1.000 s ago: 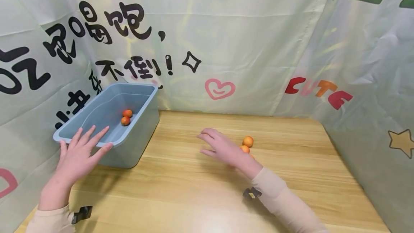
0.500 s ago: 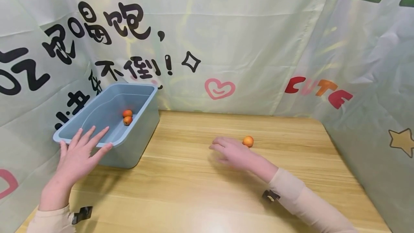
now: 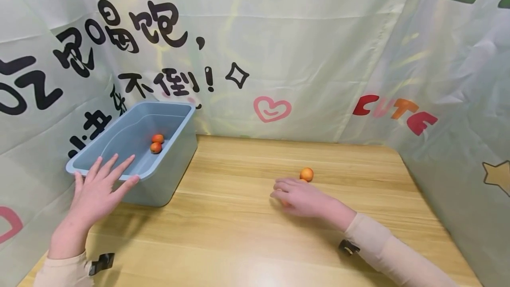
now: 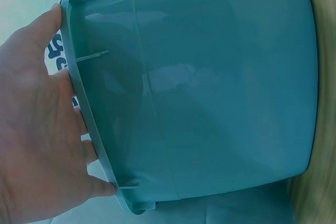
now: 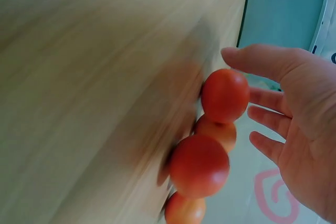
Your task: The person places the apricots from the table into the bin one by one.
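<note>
From where I stand I see one blue tub (image 3: 181,165) with two red-orange fruits (image 3: 156,148) showing inside, and one bench (image 3: 231,242) carrying four more, two red fruits (image 5: 199,167) and two orange fruits (image 5: 185,211), which makes six in view. There is one left hand (image 3: 95,198) and one right hand (image 3: 303,198), plus two pale sleeves (image 3: 61,271) and two small black pieces (image 3: 102,263), one by each wrist. On the cloth (image 3: 303,43) I make out one smiling pink heart (image 3: 272,113), one four-pointed star outline (image 3: 237,75), one yellow star (image 3: 499,174) and four letters (image 3: 399,109) spelling CUTE.
</note>
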`<state>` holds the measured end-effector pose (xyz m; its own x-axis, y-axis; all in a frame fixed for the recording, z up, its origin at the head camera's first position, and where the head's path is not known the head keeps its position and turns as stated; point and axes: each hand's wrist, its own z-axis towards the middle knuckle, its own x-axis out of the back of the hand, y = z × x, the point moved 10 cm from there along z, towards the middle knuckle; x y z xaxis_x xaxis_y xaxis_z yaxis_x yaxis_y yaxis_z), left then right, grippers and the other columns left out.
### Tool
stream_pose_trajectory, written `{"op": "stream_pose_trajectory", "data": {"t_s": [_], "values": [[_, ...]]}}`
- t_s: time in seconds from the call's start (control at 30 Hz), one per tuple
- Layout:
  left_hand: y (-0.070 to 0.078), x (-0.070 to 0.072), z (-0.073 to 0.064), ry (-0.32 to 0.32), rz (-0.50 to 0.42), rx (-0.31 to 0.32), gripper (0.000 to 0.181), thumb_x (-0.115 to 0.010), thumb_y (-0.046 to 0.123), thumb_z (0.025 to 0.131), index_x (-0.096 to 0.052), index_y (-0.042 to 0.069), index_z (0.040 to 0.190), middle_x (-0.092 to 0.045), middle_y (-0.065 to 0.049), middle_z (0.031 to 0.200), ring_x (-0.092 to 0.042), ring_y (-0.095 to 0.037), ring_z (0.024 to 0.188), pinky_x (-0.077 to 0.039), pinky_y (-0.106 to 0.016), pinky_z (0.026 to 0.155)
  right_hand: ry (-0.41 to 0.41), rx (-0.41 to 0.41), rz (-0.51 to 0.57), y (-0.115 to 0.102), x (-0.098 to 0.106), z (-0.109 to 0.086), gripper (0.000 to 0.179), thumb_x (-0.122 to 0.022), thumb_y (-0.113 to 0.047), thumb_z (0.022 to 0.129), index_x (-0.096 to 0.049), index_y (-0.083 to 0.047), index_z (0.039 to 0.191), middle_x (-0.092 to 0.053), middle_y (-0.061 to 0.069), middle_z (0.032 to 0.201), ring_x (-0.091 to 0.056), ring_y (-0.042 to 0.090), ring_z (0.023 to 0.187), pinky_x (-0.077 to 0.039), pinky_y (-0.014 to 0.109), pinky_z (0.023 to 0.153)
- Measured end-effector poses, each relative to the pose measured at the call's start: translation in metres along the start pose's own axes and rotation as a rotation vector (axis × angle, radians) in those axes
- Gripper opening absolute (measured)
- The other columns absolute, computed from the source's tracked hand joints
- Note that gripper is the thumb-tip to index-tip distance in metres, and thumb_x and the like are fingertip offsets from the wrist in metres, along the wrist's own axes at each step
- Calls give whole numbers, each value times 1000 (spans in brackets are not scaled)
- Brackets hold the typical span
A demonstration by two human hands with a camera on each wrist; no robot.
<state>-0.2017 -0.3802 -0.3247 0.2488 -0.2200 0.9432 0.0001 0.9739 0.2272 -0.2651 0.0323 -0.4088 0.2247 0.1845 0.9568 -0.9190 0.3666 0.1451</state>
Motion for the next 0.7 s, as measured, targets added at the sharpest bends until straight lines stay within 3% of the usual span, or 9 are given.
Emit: {"op": "stream_pose_trajectory", "data": {"t_s": [0.23,0.7], "values": [[1,0,0,-3,-2,0,64,-45,54,98,-22,35,155,-18,-24,160,5,-48,149,19,-79,100,29,16,-15,0,-1,-5,31,-71,-14,84,-67,-17,114,-67,2,114,-60,30,119,-53,47,95],[-1,-1,0,-2,3,-1,64,-45,54,98,-22,36,155,-20,-24,160,6,-48,149,20,-79,101,-91,-53,-19,4,-7,2,26,-69,-14,89,-66,-18,114,-68,2,118,-59,27,121,-49,44,101]]}}
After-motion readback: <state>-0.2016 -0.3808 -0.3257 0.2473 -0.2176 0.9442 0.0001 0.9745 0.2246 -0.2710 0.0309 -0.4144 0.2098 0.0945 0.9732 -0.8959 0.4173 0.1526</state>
